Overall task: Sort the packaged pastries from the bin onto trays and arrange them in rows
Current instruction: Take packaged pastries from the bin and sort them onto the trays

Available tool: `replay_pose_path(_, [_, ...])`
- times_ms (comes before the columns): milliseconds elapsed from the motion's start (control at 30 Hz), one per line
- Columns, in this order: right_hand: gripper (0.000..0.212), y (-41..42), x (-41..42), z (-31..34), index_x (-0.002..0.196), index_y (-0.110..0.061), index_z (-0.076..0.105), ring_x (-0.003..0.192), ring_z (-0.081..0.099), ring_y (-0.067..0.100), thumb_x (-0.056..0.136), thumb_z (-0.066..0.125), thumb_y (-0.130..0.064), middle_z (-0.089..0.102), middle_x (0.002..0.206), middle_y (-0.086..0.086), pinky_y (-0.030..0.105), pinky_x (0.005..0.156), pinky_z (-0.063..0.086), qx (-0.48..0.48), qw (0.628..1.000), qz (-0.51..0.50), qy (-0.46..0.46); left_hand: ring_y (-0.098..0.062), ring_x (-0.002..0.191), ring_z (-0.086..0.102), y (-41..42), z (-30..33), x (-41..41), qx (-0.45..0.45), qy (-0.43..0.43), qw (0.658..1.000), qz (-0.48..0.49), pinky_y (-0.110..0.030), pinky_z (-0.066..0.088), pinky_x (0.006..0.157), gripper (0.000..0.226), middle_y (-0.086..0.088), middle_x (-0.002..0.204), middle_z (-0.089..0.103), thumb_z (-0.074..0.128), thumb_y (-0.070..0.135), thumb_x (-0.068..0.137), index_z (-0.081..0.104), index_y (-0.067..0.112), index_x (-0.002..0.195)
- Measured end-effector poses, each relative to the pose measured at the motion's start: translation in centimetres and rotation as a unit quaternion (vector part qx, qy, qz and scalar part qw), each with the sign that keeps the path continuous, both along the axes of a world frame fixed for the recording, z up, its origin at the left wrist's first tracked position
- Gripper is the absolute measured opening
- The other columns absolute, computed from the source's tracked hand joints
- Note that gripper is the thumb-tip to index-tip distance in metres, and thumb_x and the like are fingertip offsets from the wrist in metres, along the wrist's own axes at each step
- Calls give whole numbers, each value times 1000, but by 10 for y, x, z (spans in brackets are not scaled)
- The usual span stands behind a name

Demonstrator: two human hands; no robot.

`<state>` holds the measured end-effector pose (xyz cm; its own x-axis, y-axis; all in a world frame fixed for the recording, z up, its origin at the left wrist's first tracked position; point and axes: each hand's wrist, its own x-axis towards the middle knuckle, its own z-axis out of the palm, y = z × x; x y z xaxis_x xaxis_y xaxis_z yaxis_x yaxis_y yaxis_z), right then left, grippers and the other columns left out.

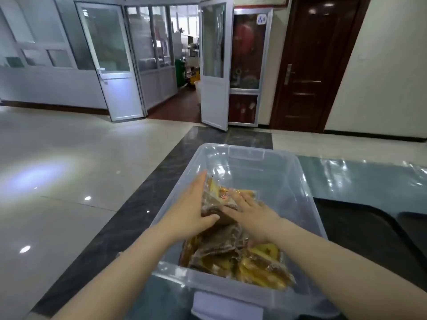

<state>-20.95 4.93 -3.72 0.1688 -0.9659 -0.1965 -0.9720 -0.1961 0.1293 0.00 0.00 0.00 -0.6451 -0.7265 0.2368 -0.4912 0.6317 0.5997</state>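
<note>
Both hands reach into the clear plastic bin [298, 181] and grip one stack of packaged pastries [213, 204] between them: the left hand [193, 209] lies flat against the stack's left side, fingers straight and thumb hooked under its near edge, while the right hand [251, 213] presses on top with fingers spread. Just beneath and nearer than the grip, more wrapped brown and yellow pastries [242, 262] are heaped in the bin's near end. To the right of the bin, dark trays [360, 227] lie on the glossy table [360, 176].
</note>
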Motion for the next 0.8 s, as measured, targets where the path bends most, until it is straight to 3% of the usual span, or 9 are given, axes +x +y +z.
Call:
replay_pose_path(67, [123, -8, 1, 0, 148, -38, -13, 147, 3, 33, 72, 82, -25, -21, 159, 1, 53, 109, 32, 7, 1000, -1, -11, -5, 141, 9, -6, -5, -9, 35, -23, 999, -14, -24, 16, 111, 114, 14, 157, 1, 74, 46, 74, -14, 38, 145])
replay_pose_path(100, [124, -11, 1, -2, 148, -38, -16, 142, 24, 32, 73, 81, -21, -10, 161, 1, 43, 96, 44, 7, 1000, -8, -26, -11, 143, 6, -9, -10, -11, 53, -50, 997, -15, -30, 15, 115, 120, 11, 158, -4, 75, 50, 70, -18, 37, 145])
replay_pose_path(167, [125, -18, -2, -9, 146, -39, -24, 110, 56, 25, 76, 74, -8, 11, 161, 2, 25, 62, 43, -11, 997, -28, -70, -14, 144, -4, -16, -21, -17, 82, -128, 988, -14, -40, 8, 117, 132, 7, 157, -16, 74, 62, 63, -28, 33, 142])
replay_pose_path(233, [115, -21, -2, -13, 149, -33, -18, 98, 59, 24, 79, 66, 0, 25, 157, 5, 26, 60, 38, -34, 995, -39, -84, -17, 144, -11, -25, -28, -22, 74, -238, 968, -4, -46, 4, 118, 137, 0, 156, -23, 68, 72, 60, -33, 24, 140])
replay_pose_path(367, [75, -20, -5, -14, 147, -24, 25, 118, 48, 30, 84, 63, -9, 36, 141, 9, 37, 86, 49, 3, 996, -61, -65, -21, 143, -15, -31, -38, -37, 41, -364, 930, -38, -46, -3, 116, 140, -3, 156, -21, 71, 71, 57, -28, 19, 143])
replay_pose_path(467, [79, -16, -4, -18, 147, -27, 25, 120, 48, 31, 81, 68, -15, 36, 143, 7, 43, 90, 51, 59, 993, -72, -69, -25, 144, 10, -29, -46, -39, 9, -410, 910, -60, -44, 13, 115, 130, -4, 158, 7, 78, 57, 60, -11, 26, 149])
replay_pose_path(567, [83, -16, -2, -20, 148, -29, 23, 116, 51, 31, 80, 69, -13, 43, 139, 7, 44, 87, 52, 67, 995, -52, -46, -23, 115, 50, -31, -46, -36, 0, -408, 912, -38, -34, 45, 86, 80, -2, 131, 51, 75, 45, 70, 33, 27, 136])
replay_pose_path(667, [70, -20, -2, -17, 143, -28, 31, 98, 59, 29, 85, 57, 0, 57, 120, 7, 40, 73, 55, 27, 997, -48, -49, -19, 90, 55, -31, -42, -37, -27, -377, 925, -31, -30, 42, 66, 31, 1, 111, 61, 62, 37, 82, 49, 30, 110])
replay_pose_path(800, [71, -19, -4, 0, 141, -28, 29, 72, 55, 25, 82, 54, 2, 54, 93, 0, 33, 49, 42, -48, 995, -65, -59, -16, 95, 59, -31, -32, -29, -14, -261, 965, 5, -34, 52, 75, 44, 9, 116, 62, 54, 29, 87, 45, 40, 129])
